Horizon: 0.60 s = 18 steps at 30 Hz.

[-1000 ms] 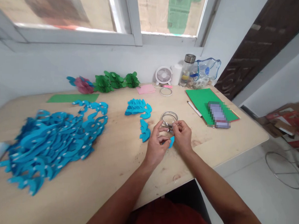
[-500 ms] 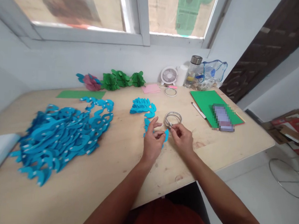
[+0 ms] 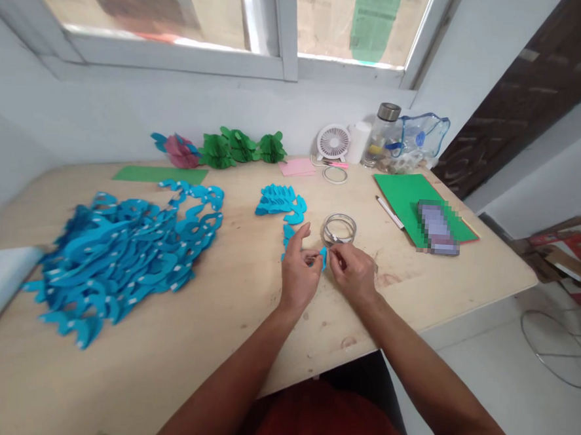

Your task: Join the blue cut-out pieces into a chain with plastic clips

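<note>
Over the near side of the bench (image 3: 245,306), two forearms (image 3: 249,363) slant inward until the hands almost meet. Left hand (image 3: 301,270) pinches a small blue piece (image 3: 323,255) between thumb and finger, forefinger raised; right hand (image 3: 353,270), knuckles up and fingertips bunched, works close against the piece's far edge, though whether it grips that or something tiny I can't tell. Well to the left of the hands sprawls a big heap of blue pieces (image 3: 125,253) dotted with white patches, which I'd take for the share already done. Just behind the left hand, partly hidden, lie a few more pieces (image 3: 288,234), and thin rings (image 3: 324,231) sit right beyond the right fingertips. Farther past the left hand, a small plain blue cluster (image 3: 276,200) looks left to do.
</note>
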{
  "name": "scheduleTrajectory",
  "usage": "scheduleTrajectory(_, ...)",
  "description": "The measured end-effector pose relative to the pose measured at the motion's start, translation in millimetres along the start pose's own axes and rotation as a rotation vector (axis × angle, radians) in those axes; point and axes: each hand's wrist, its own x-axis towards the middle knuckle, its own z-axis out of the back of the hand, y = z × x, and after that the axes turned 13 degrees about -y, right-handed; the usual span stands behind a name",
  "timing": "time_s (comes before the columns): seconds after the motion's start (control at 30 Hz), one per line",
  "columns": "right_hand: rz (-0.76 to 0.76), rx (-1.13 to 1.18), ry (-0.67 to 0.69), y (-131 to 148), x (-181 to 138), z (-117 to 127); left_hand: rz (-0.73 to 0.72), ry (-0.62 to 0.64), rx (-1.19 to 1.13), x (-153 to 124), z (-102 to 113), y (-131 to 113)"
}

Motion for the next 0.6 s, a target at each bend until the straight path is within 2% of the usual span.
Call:
scheduleTrajectory(0.37, 0.137, -0.148, 0.040, 1.4, -1.2, -1.8, -0.136, 0.011, 0.025, -3.5, -0.1, -7.8)
scheduleTrajectory(0.6, 0.175, -0.160, 0.050, 1.0, -0.7, -2.1, -0.261, 0.045, 0.076, -4.8, 1.6, -5.7)
